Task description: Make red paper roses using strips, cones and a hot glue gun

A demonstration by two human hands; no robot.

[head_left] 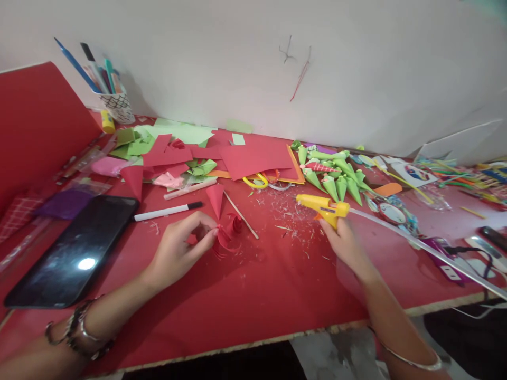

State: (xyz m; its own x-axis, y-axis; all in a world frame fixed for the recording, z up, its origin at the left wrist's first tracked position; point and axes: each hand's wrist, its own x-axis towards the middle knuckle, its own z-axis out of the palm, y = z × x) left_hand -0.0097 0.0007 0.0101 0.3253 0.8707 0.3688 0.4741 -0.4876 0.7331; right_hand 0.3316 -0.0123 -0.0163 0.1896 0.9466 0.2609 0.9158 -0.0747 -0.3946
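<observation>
The left hand [178, 250] pinches curled red paper [236, 225] between its fingers at the red surface [245, 301], just beside a red cone [215, 198]; the right hand's [345, 241] fingers wrap a yellow glue gun [322, 204] near green cones [341, 187].

A craft workspace, whether home or workshop unclear: a red counter [257, 301] against a pale wall [198, 63], a pen cup [120, 109] at upper left, cut red paper [257, 159] mid-frame, a yellow glue gun [325, 206] right of centre.
</observation>
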